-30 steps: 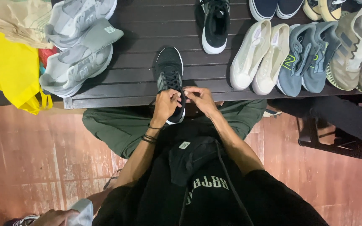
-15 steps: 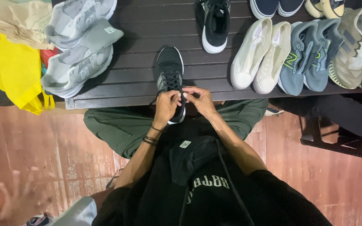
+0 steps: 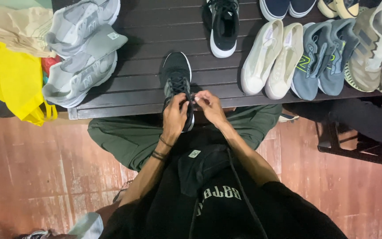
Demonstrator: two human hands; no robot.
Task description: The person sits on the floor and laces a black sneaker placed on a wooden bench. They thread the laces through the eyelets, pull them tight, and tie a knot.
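Head view: the left hand (image 3: 174, 116) is closed over the heel end of the black sneaker (image 3: 176, 82), which lies at the desk (image 3: 124, 88) edge, toe pointing away. The right hand (image 3: 209, 106), just beside, pinches its lace; both hands are equally near.

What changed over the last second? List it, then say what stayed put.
Barely anything moved: the left hand and right hand stay at the laces of the black sneaker, fingers shifting only slightly. Nothing was picked up or let go. The sneaker, the grey pair and the white pair kept their places.
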